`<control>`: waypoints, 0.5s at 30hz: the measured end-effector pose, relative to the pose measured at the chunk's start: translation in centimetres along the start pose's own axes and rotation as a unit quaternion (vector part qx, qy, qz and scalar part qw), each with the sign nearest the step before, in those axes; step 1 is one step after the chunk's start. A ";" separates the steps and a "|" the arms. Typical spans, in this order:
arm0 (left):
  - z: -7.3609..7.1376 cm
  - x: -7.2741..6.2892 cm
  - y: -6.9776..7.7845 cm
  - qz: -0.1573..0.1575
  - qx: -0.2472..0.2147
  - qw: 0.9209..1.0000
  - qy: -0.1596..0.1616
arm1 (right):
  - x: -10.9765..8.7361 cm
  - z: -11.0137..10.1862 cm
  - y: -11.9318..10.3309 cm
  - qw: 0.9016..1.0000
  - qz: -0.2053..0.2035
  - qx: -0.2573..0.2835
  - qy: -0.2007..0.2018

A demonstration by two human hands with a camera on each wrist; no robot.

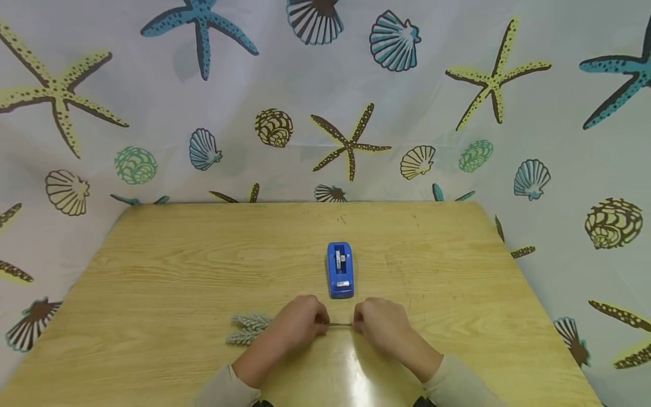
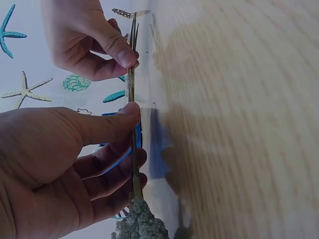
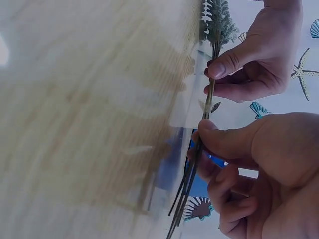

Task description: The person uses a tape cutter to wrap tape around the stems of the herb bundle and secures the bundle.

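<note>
A small bunch of stems with grey-green, bumpy heads [image 1: 249, 328] lies level just over the table, heads to the left. My left hand [image 1: 303, 319] pinches the stems [image 2: 134, 164] between thumb and fingers, on the side nearer the heads. Closer to the bare ends, my right hand [image 1: 381, 323] pinches the same stems [image 3: 185, 186] with thumb and forefinger. A short stretch of stem shows between the hands, with a paler, shiny band on it in the right wrist view. Just beyond the hands stands a blue tape dispenser [image 1: 339, 270] with a roll in it.
The wooden table [image 1: 203, 243] has a glossy top that reflects light near its front. Behind it and along both sides hangs a white cloth [image 1: 239, 158] printed with starfish and shells.
</note>
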State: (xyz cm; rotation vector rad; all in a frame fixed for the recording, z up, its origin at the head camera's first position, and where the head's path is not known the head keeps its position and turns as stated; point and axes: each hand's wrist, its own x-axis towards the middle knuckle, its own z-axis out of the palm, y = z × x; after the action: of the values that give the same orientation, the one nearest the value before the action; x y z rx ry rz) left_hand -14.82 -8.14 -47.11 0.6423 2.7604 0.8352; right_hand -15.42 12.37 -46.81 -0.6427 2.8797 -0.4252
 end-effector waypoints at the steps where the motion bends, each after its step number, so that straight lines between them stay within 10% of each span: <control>1: 0.0 -0.1 0.0 0.004 0.002 1.000 -0.002 | -0.1 0.0 0.0 1.000 -0.002 -0.003 -0.002; 15: 0.3 -0.7 -0.1 0.021 0.014 1.000 -0.016 | -1.8 0.1 0.6 0.999 -0.035 -0.020 -0.021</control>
State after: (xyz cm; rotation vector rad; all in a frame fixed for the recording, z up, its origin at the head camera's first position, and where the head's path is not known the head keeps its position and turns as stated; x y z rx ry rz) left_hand -14.12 -8.39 -47.40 0.7149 2.7434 0.7898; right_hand -14.03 13.69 -46.95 -0.7507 2.8396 -0.3582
